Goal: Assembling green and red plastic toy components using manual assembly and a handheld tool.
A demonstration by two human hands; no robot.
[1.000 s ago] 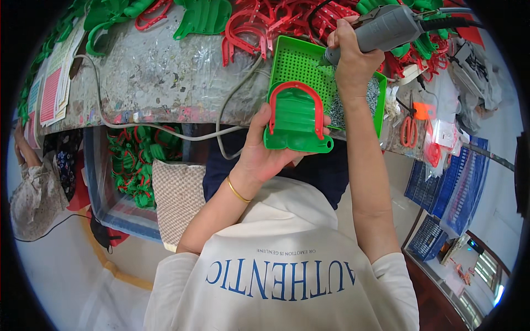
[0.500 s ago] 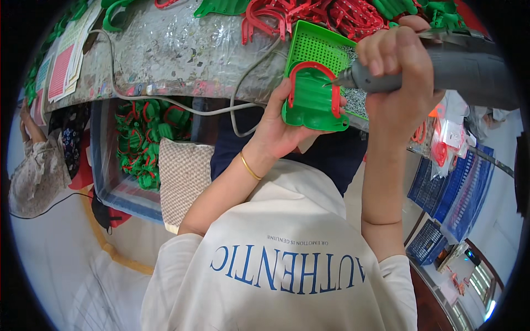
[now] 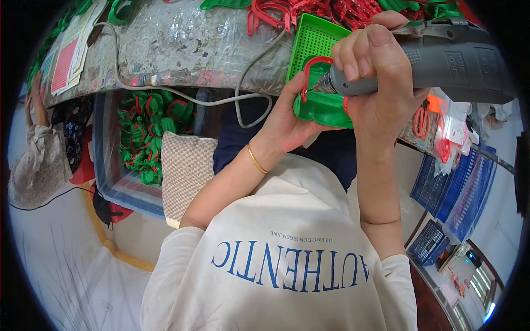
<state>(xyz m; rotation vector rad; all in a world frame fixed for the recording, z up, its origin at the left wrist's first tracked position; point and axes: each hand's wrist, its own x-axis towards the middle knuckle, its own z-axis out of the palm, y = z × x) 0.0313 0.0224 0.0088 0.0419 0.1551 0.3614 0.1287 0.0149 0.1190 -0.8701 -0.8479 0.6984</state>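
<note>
My left hand (image 3: 290,121) is closed around the left edge of a green moulded plastic part (image 3: 326,113), thumb pressed on its side. A red U-shaped plastic strip (image 3: 318,59) sits on that part. From the right, my right hand (image 3: 381,69) grips a grey electric screwdriver (image 3: 452,69), held nearly level. Its bit points at the left arm of the red strip; whether it touches a screw is too small to tell. The screwdriver and right hand hide the right side of the part. Behind them stands a light green perforated tray (image 3: 317,41).
Red strips (image 3: 273,15) and green parts lie heaped along the far table (image 3: 182,49). A grey cable (image 3: 165,99) loops over the edge. At left a lined bin (image 3: 127,201) holds assembled pieces (image 3: 146,138). Another person (image 3: 41,160) sits far left. Blue crates (image 3: 452,190) stand right.
The screwdriver's tip has moved left, from the right arm of the red strip across to its left arm. The green part has shifted slightly right, still in my left hand.
</note>
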